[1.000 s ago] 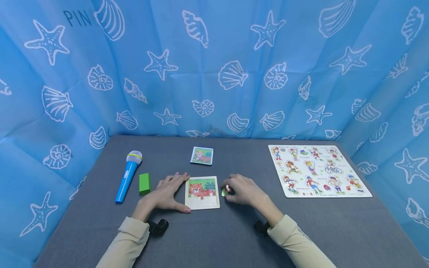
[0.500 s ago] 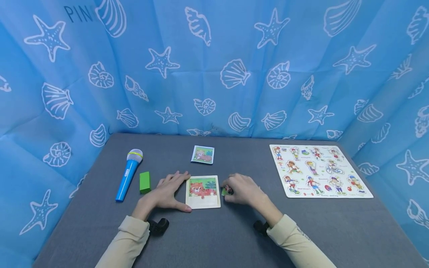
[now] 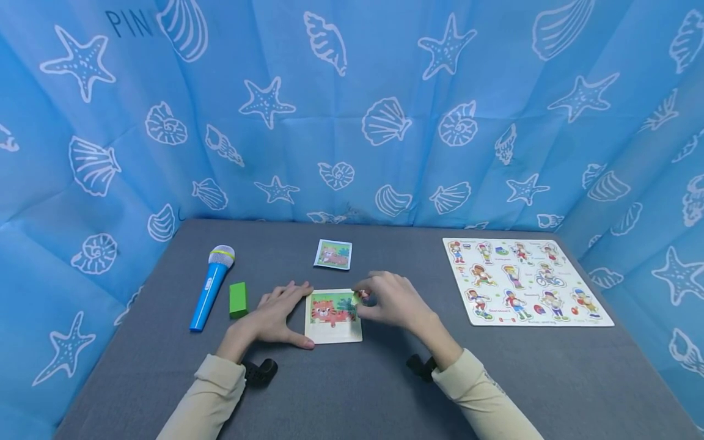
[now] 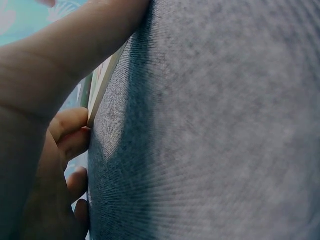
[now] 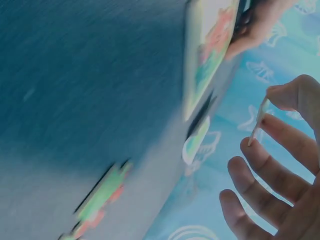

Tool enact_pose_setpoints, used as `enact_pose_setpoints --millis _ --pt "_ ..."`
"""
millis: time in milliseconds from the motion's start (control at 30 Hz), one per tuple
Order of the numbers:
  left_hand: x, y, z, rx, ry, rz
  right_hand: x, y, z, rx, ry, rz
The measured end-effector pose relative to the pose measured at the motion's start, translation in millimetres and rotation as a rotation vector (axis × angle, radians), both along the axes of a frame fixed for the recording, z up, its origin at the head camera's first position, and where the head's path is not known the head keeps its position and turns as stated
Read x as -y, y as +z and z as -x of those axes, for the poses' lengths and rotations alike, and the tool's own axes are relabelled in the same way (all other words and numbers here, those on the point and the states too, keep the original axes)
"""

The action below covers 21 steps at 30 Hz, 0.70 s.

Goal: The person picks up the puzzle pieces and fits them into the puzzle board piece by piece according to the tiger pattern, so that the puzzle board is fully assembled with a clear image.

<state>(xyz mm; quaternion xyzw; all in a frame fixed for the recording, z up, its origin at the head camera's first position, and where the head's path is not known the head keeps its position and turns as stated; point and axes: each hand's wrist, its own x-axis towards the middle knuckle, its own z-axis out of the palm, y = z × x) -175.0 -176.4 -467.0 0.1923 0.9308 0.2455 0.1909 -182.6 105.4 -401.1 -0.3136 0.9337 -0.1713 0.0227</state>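
A square puzzle tray with a tiger picture in its upper part lies on the table; the lower part shows bare wood. My left hand rests at the tray's left side, fingertips by the upper corner and thumb by the lower corner. Between thumb and fingertips my right hand pinches a thin puzzle piece at the tray's upper right edge. In the right wrist view another puzzle piece, green and red, lies on the table, mostly hidden behind the right hand in the head view.
A small tiger picture card lies beyond the tray. At the left are a blue toy microphone and a green block. A white peg puzzle board with children figures lies at the right. A blue curtain hangs behind the table.
My right hand has lifted a puzzle piece from beside the tray and moved slightly up and left to the tray's right edge. The left hand has stayed in place.
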Motion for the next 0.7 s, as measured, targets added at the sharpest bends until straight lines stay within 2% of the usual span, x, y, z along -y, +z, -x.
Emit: enact_pose_setpoints --millis 167,400,700 --pt "-0.7 0.9 -0.4 0.002 -0.002 -0.002 18.3 1.4 -5.5 -0.004 0.066 0.007" --pt "-1.3 1.4 -2.1 -0.001 -0.008 -0.004 43.5 -15.7 -12.8 -0.023 0.157 -0.034" --pt "1.0 3.7 -1.2 -0.025 -0.021 -0.013 66.1 -25.0 -17.9 -0.003 0.186 -0.129"
